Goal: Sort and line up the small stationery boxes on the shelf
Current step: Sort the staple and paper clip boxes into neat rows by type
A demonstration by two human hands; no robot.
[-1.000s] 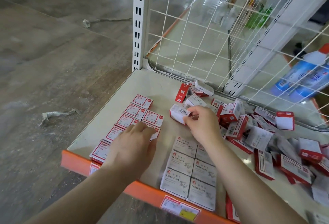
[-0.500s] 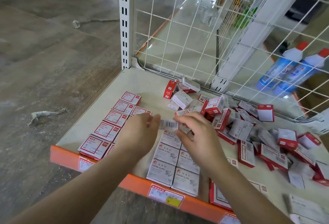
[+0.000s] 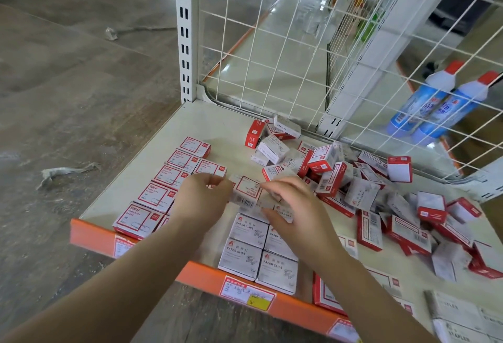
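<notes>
Red-framed box (image 3: 246,192) held above the shelf (image 3: 152,168), between both hands, just behind the grey paper-clip block (image 3: 258,250).

Left hand (image 3: 201,201) pinches the box's left end; right hand (image 3: 294,212) has curled fingers at its right end, contact partly blurred, so I cannot tell if it grips. Judged light, stiff cardboard, crushable if squeezed; best held across opposite short ends. Lined-up red-framed rows (image 3: 168,182) lie left of the grey block; unsorted pile (image 3: 367,192) lies to its right.
</notes>
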